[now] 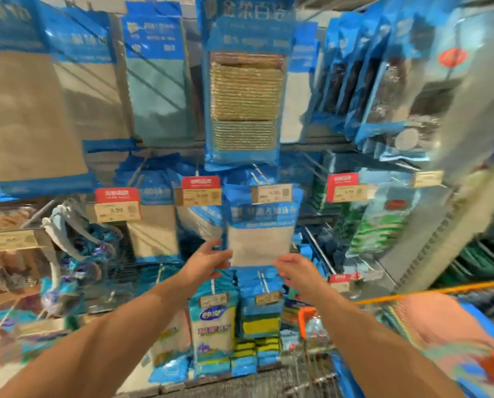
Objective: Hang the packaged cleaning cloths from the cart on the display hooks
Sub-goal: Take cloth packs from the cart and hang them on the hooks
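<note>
The left fingers [215, 245] curled onto the lower left edge of a cloth pack [261, 237], thumb and fingertips pinching it; motion blur softened the details. The right fingers [283, 261] curled at the pack's lower right corner, seemingly touching it, but whether they truly gripped could not be told through the blur. The left hand [207, 261] sat at about eight o'clock from the pack's middle, the right hand [296, 270] at about five o'clock. Both bare forearms ran down and outward to the lower corners of the view.

The pack, blue at the top with a pale cloth showing below, was held upright against the display, just under a price tag [271, 193] at its twelve o'clock. Whether its top was on a hook could not be seen.

Farther up at twelve o'clock hung a larger pack of ribbed tan pads [245, 101]. At nine o'clock were red-topped price tags [117, 203] and more hanging blue packs [153, 228]. At six o'clock, between the arms, hung packs of yellow sponges [261, 323]. At four o'clock stood the cart [320, 366], its wire basket holding pink cloths [441, 320], with an orange handle [429, 294] across the top.
</note>
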